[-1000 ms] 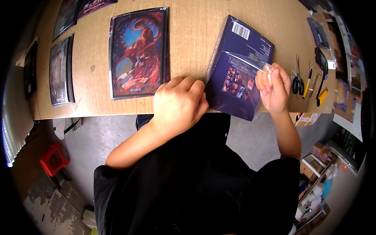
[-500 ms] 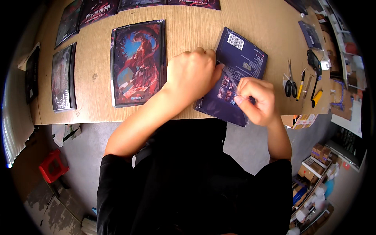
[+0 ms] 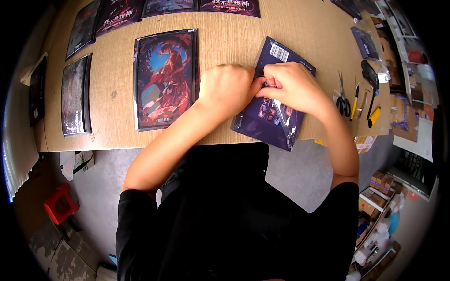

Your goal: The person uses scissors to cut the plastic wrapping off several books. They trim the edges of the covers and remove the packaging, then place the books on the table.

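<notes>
A dark purple box (image 3: 262,131) with a barcode and small pictures on its upper face lies slanted at the table's near edge. Clear plastic film (image 3: 287,111) covers it, loose and glossy in places. My left hand (image 3: 228,89) is closed at the box's left side, thumb and fingers pinching the film there. Right beside its thumb, my right hand (image 3: 294,86) reaches across the box, its fingertips also pinched together on the film. The exact grip point is partly hidden by the fingers. Left of my hands lies a sleeved picture pack (image 3: 166,82) with a red-clad figure.
On the right of the wooden table (image 3: 117,112) lie black scissors (image 3: 343,100), a yellow pen-like tool (image 3: 355,100), a yellow-handled cutter (image 3: 374,117) and a black device (image 3: 370,72). Another sleeved pack (image 3: 76,96) is at left, more along the far edge. A red stool (image 3: 61,203) stands below.
My right hand has moved up and left, from the box's right side to beside my left thumb. The film strip that was stretched between the hands no longer shows taut.
</notes>
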